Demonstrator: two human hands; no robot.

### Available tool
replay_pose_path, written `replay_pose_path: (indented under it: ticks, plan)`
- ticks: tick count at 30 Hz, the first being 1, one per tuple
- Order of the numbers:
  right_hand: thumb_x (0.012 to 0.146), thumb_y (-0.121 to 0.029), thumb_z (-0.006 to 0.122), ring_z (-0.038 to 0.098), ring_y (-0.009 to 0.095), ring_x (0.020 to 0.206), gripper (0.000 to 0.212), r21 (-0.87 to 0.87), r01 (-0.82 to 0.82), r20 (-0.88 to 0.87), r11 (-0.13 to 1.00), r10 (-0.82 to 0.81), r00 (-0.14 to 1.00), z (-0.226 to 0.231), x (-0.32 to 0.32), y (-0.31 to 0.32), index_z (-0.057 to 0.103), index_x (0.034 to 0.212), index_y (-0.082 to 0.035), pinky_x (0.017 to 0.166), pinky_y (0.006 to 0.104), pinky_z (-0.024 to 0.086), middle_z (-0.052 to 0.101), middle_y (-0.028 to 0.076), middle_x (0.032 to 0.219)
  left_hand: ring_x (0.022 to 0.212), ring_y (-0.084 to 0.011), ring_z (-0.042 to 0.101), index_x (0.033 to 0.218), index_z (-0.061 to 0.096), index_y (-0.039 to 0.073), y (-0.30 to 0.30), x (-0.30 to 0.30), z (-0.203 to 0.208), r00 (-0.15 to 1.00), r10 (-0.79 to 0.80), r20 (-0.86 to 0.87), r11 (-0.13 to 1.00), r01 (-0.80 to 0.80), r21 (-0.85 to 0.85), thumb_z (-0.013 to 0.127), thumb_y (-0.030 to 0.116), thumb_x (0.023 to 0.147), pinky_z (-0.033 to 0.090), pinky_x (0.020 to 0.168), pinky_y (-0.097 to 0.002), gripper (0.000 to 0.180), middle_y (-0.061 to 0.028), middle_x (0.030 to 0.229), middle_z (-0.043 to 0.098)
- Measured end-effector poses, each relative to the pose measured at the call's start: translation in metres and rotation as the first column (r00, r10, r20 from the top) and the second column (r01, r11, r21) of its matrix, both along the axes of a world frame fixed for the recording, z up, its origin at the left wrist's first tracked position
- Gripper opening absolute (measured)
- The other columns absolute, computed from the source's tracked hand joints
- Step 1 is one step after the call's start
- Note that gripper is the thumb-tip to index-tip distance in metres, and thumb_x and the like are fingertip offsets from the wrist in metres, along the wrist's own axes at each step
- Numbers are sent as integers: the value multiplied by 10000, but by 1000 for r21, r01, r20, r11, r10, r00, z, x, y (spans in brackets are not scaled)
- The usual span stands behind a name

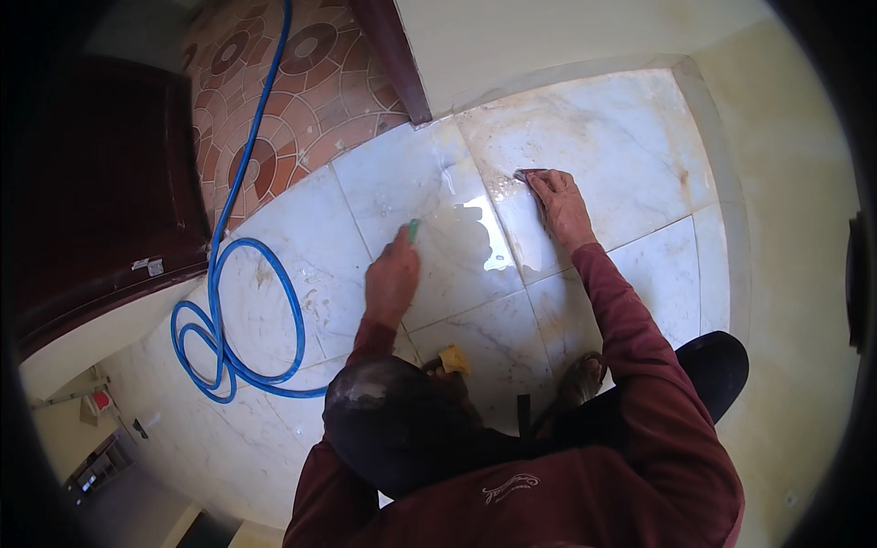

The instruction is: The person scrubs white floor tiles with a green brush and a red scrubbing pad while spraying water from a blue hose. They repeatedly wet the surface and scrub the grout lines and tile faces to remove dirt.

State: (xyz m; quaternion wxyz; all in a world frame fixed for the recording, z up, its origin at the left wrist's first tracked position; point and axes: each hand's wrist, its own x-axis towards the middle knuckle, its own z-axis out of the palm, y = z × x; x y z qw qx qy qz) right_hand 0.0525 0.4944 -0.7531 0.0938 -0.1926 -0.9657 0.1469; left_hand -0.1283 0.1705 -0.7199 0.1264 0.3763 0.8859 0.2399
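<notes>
My right hand (561, 208) reaches forward to the pale marble-look tile floor (621, 137). Its fingers pinch a small, dark, flat piece (521, 174), which touches the tile close to a joint line. I cannot make out its exact kind. To the left, my left hand (393, 277) is closed around a small green object (414, 230), of which only the tip shows. Between the hands, a puddle of water (484, 224) shines on the tiles. A yellow sponge (454, 360) is beside my left foot, nearer than both hands.
A blue hose (297, 315) lies in loops on the left and runs out over a patterned reddish floor (311, 91). A dark wooden door (100, 201) stands at the left. A door frame (393, 55) and pale walls (585, 36) border the tiles.
</notes>
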Motion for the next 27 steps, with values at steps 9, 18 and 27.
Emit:
replay_pose_path:
  ticks: [9,18,27]
  plan:
    - [974,-77,742,661,327,878,380,-242,61,-186,968,-108,977,-14,-28,-20,723,1353,-103,815,430,580,625,133,993,859,-460,756,1495,544,85,125,0,-26,965,73,251,986,-107,127,608,155,1053,602,762,-550,452,-273,937,755]
    - [996,-71,651,672,349,1035,384,-144,160,-173,976,-185,967,-19,-156,11,709,1376,-86,880,443,577,651,158,1088,656,-171,658,1463,684,76,137,0,-33,768,102,632,915,-322,243,654,141,1053,547,668,-342,416,-145,797,718]
    - [905,-13,691,661,348,1012,370,-11,-124,-212,992,119,970,-12,-146,30,777,1255,-96,927,441,561,679,125,1077,655,-83,538,1471,695,86,133,5,-37,816,68,575,900,-298,317,676,116,1045,507,646,-295,427,-60,747,653]
